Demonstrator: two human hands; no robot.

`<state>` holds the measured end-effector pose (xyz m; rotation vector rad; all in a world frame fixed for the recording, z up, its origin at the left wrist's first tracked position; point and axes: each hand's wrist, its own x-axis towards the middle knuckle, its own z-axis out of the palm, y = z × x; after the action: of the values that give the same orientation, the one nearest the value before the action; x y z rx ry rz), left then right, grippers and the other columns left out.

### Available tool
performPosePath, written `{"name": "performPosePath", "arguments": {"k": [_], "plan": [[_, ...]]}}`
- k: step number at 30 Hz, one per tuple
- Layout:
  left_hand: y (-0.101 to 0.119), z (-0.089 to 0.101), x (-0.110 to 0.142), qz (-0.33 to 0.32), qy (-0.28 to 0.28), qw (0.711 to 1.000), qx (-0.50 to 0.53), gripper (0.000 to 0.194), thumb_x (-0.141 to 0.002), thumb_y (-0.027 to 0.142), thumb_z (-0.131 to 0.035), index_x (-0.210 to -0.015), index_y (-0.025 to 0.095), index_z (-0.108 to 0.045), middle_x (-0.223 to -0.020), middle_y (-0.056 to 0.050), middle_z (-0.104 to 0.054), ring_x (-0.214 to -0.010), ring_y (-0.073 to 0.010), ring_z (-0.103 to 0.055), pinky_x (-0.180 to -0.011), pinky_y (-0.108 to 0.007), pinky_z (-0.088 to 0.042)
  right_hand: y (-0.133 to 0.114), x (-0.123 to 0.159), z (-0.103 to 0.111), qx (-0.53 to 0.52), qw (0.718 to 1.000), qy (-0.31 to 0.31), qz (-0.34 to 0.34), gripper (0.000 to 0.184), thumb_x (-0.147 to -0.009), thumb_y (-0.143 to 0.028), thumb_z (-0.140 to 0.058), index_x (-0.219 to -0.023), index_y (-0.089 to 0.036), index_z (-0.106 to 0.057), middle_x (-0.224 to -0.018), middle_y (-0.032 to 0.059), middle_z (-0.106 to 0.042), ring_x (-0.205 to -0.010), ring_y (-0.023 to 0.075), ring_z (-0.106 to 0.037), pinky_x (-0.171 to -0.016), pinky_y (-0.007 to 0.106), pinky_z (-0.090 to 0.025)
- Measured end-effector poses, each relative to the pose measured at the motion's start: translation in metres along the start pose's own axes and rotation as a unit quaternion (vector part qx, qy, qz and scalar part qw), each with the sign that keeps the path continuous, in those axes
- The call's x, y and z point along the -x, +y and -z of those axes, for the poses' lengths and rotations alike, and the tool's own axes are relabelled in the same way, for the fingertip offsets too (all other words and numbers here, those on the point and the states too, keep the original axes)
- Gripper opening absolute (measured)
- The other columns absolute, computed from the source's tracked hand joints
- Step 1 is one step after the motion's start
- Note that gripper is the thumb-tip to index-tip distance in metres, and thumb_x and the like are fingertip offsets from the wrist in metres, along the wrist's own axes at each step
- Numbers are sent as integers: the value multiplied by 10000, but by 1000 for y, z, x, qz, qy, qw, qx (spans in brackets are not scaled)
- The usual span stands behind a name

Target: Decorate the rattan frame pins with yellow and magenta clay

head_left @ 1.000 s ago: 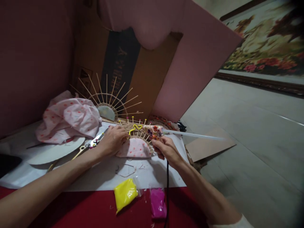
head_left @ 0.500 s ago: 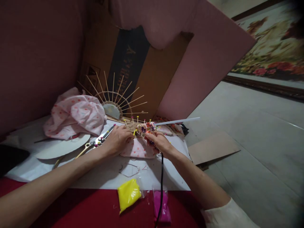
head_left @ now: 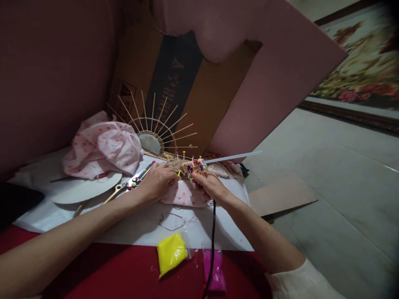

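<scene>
My right hand (head_left: pixel 213 186) is wrapped round a flower-patterned glue gun (head_left: pixel 190 168) with a small red light. A long whitish glue stick (head_left: pixel 233 157) juts from it to the right, and a black cord (head_left: pixel 213 232) hangs below. My left hand (head_left: pixel 158 182) grips the left part of a tan twine-wound piece (head_left: pixel 176 165), stuck with yellow and pink round-headed pins. The gun's nozzle is hard to make out against the twine. Pink dotted fabric (head_left: pixel 183 194) lies beneath both hands.
Behind stands a half-round frame of thin sticks (head_left: pixel 154 124). At left are crumpled dotted cloth (head_left: pixel 106 143), a pale disc (head_left: pixel 87 190) and scissors (head_left: pixel 116 191). Nearer lie yellow (head_left: pixel 171 254) and magenta (head_left: pixel 213 270) packets. A large cardboard box (head_left: pixel 227 83) rises behind.
The whole view has shifted slightly, so most things sit a little further right. Both hands keep their hold, with hardly any movement relative to the twine piece.
</scene>
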<state>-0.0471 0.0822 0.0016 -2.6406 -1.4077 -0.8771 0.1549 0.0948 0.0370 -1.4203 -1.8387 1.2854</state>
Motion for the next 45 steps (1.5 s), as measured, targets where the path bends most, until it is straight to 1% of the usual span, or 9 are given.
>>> {"name": "performPosePath", "arguments": {"k": [8,14,19,24,29,35,41,45], "plan": [[1,0,1,-5,4,1000,1,199,-798,80,-521,-718,201,-657,-781,-34,-693,-787,-218,-504,-717,-360,-314,1,-2,1,13,1000,5,1,371,-802,-480,-497,-575,-190,-454,-475,-60,-379,-368,59,-281,-365,199,-217],[1,0,1,-4,-1,1000,0,203,-802,84,-511,-722,198,-658,-762,-38,-689,-792,-225,-508,-721,-366,-321,-4,-1,0,16,1000,11,4,362,-805,-475,-491,-580,-196,-440,-470,-61,-374,-361,62,-283,-365,203,-216],[0,0,1,-7,0,1000,5,203,-799,77,-512,-742,199,-664,-804,-42,-702,-808,-225,-522,-723,-367,-327,-4,-5,0,25,999,17,14,375,-803,-492,-488,-577,-195,-445,-474,-53,-393,-380,71,-312,-375,204,-228],[0,-1,1,-5,1,1000,4,195,-807,92,-520,-753,204,-671,-806,-45,-705,-816,-229,-526,-723,-370,-322,-1,-11,1,32,999,14,18,386,-802,-506,-488,-581,-191,-455,-481,-54,-383,-380,66,-314,-374,196,-197],[0,0,2,-2,-6,1000,2,177,-808,100,-536,-750,197,-672,-796,-40,-699,-821,-235,-524,-725,-371,-312,-10,-11,-1,24,999,4,23,383,-810,-481,-485,-564,-192,-440,-485,-53,-395,-377,57,-304,-380,192,-200],[1,2,2,-1,-8,1000,1,190,-826,103,-515,-767,192,-673,-770,-40,-689,-828,-236,-528,-729,-365,-310,-23,-8,-5,12,999,31,16,363,-810,-437,-503,-555,-201,-400,-448,-69,-359,-348,53,-262,-368,199,-215],[1,1,3,-1,-4,1000,-1,197,-826,98,-514,-792,199,-681,-776,-40,-686,-842,-236,-529,-735,-367,-314,-23,-9,-5,34,999,36,17,386,-809,-469,-498,-547,-202,-406,-432,-63,-356,-356,63,-288,-380,204,-232],[1,2,3,-1,-6,1000,-4,186,-836,120,-517,-783,198,-677,-777,-35,-689,-839,-233,-529,-730,-365,-311,-22,-11,-4,54,998,31,24,367,-809,-473,-488,-578,-199,-409,-465,-65,-366,-375,62,-290,-391,205,-231]]}}
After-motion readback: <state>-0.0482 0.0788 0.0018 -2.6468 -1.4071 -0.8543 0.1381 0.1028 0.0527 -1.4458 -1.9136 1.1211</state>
